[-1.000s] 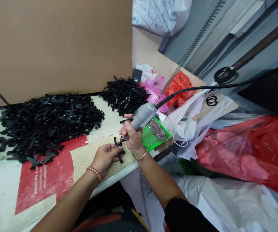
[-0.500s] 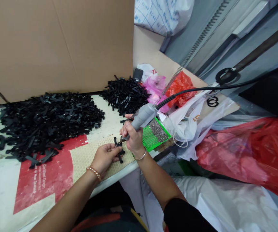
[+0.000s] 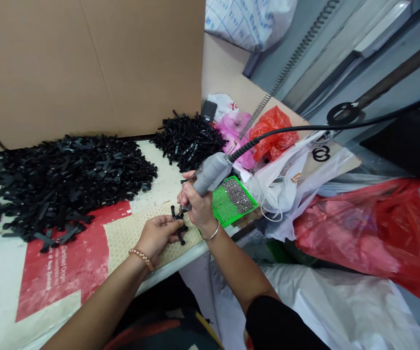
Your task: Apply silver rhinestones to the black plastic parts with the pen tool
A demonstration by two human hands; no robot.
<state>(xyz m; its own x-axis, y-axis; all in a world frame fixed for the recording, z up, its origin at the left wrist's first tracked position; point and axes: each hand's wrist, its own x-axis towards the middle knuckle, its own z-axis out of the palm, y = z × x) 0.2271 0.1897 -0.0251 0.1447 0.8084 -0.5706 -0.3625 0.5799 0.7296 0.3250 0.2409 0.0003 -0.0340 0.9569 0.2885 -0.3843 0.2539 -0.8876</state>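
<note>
My left hand [image 3: 158,234] pinches a small black plastic part [image 3: 181,239] with arms, just above the textured mat [image 3: 125,238]. A grey electric screwdriver [image 3: 213,171] is wrapped in my right hand [image 3: 199,206], tilted, its tip down at the black part. Whether the tip sits on a screw is too small to tell. Another thin black piece [image 3: 187,180] sticks out by my right fingers. Close beside my right hand lies a green perforated tray [image 3: 222,214] with many small metal screws [image 3: 237,194] gathered at its far side.
Large heap of black parts [image 3: 74,184] at left, smaller heap [image 3: 190,141] behind the screwdriver. A cardboard sheet [image 3: 89,68] stands at the back. The screwdriver's black cable [image 3: 297,129] and a coiled spring [image 3: 290,70] run up right. Plastic bags [image 3: 348,238] crowd the right side.
The view has shifted slightly. Both hands keep their grips, with the screwdriver still held down at the black part.
</note>
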